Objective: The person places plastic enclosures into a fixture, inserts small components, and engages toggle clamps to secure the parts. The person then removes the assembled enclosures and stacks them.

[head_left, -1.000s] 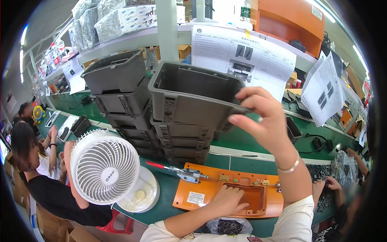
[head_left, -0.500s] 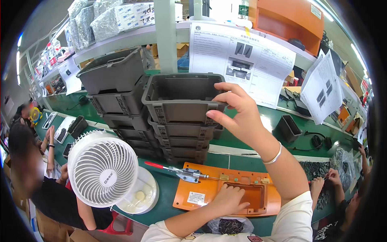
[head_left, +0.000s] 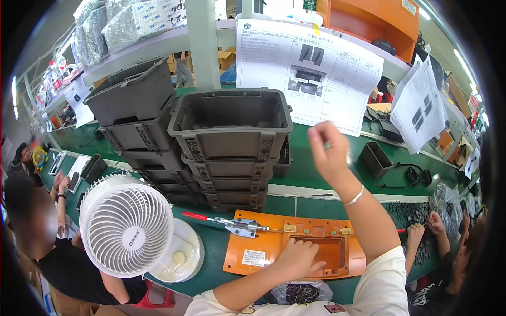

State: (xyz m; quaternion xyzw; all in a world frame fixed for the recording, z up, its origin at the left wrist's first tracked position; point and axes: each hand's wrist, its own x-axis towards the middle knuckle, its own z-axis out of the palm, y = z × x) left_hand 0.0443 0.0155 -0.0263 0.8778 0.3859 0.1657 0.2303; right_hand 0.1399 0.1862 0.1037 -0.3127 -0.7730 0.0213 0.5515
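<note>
My right hand (head_left: 330,152) is raised to the right of the stacked dark grey boxes (head_left: 232,142), apart from them, its fingers curled and somewhat blurred; whether they pinch anything is hidden. The top box is open upward and sits on the stack. My left hand (head_left: 299,258) rests on the orange fixture (head_left: 242,247), at the left edge of its rectangular recess, fingers bent and the thumb apart. Nothing shows in it. A toggle clamp (head_left: 244,227) with a red handle lies at the fixture's upper left.
A white fan (head_left: 129,229) stands left of the fixture. Behind are a second box stack (head_left: 134,134) and a printed sheet (head_left: 311,73). A small dark box (head_left: 376,159) and a bag of screws (head_left: 300,293) are nearby. Co-workers sit at both sides.
My right hand has let go of the top box's rim and moved away to the right. The box came down level onto the stack. My left hand stayed on the fixture. The view shifted slightly.
</note>
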